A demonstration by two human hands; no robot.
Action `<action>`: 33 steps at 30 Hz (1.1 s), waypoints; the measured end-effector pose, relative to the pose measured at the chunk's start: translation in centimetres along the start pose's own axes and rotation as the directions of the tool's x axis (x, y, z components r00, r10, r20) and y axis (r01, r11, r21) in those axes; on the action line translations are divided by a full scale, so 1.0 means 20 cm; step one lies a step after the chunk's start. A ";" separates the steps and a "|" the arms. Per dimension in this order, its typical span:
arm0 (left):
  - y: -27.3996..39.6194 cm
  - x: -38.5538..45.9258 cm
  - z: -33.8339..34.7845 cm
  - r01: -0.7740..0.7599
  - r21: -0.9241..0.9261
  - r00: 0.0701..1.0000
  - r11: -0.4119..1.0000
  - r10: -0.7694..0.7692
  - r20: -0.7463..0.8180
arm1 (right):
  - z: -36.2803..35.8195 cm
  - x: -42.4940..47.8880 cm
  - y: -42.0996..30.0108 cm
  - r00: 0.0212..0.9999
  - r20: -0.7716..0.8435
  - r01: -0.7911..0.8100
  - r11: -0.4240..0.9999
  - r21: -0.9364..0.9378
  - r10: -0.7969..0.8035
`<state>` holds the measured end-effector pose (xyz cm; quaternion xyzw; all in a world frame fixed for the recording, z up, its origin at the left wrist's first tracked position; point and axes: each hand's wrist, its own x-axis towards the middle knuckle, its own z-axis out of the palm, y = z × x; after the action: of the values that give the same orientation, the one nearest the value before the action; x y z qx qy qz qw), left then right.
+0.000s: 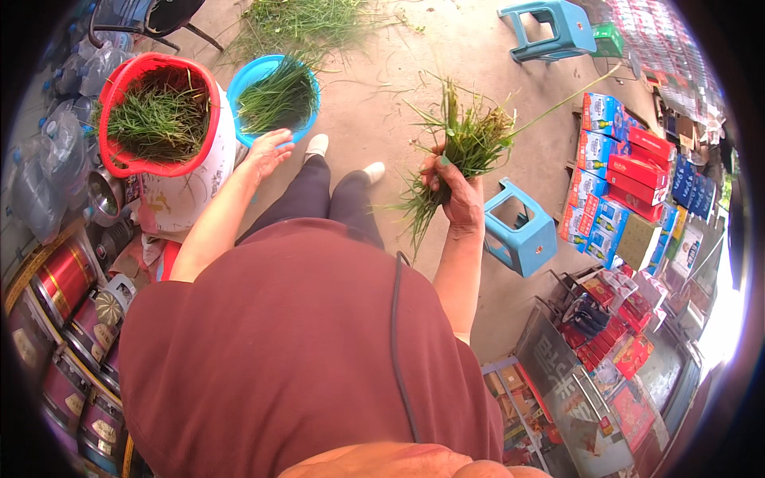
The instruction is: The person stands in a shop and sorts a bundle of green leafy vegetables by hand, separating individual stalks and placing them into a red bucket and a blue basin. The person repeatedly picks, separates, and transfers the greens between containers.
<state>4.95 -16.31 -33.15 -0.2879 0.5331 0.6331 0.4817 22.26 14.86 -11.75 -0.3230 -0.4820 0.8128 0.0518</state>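
Observation:
A bunch of green grass-like stalks (472, 134), some ends yellowish, is gripped in my right hand (457, 185) at the right of my legs. My left hand (269, 155) has its fingers spread and holds nothing. It hovers by the near rim of a blue basin (235, 89), where long green blades (278, 98) lie together to one side. Left of that, a red plastic basket (212, 98) sits on a white drum (206, 191) and is heaped with cut greens (158, 116).
Loose greens (305, 21) are piled on the concrete floor ahead. Blue plastic stools (532, 239) stand at right and far right. Stacked drink cartons (594, 173) line the right side; empty plastic bottles (45, 185) and barrels (66, 272) crowd the left. A dark chair (149, 27) stands at upper left.

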 end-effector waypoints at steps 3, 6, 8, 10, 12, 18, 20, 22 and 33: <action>0.17 -0.26 0.33 -0.130 0.201 0.958 0.971 0.071 0.278 | 0.06 0.00 -0.02 0.999 -0.012 -0.033 0.998 -0.051 0.032; 0.30 -0.51 0.62 -0.323 0.244 0.782 0.915 0.112 0.613 | 0.13 -0.01 -0.04 0.999 0.004 -0.040 0.994 -0.102 0.041; 0.31 -0.65 0.79 -0.426 0.209 0.672 0.880 0.153 0.724 | 0.14 -0.02 -0.03 1.000 0.012 0.010 0.975 -0.223 -0.007; 0.29 -0.75 0.92 -0.519 0.177 0.622 0.836 0.227 0.749 | 0.21 -0.02 -0.06 0.995 0.030 0.100 0.928 -0.359 -0.096; 0.28 -0.86 1.05 -0.588 0.154 0.605 0.794 0.304 0.736 | 0.23 -0.02 -0.01 0.968 0.031 0.229 0.824 -0.518 -0.249; 0.10 -0.97 1.30 -0.456 -0.223 0.775 0.861 0.508 0.376 | 0.23 -0.10 0.00 0.827 0.319 0.445 0.193 -0.874 -0.464; 0.08 -0.95 1.33 -0.545 -0.277 0.756 0.792 0.606 0.248 | 0.27 -0.13 -0.07 0.892 0.278 0.396 0.316 -0.862 -0.357; 0.13 -0.99 1.27 -0.571 -0.265 0.748 0.777 0.625 0.222 | 0.27 -0.15 -0.11 0.868 0.411 0.491 0.355 -0.796 -0.278; 0.71 -1.37 0.35 -0.928 0.070 0.362 0.367 0.929 -0.072 | 0.39 -0.22 -0.23 0.699 0.661 0.669 0.575 -0.471 -0.271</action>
<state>3.16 -17.55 -1.57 0.0349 0.6312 0.7746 0.0174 20.25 9.67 -3.34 0.0616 -0.8101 0.5827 0.0207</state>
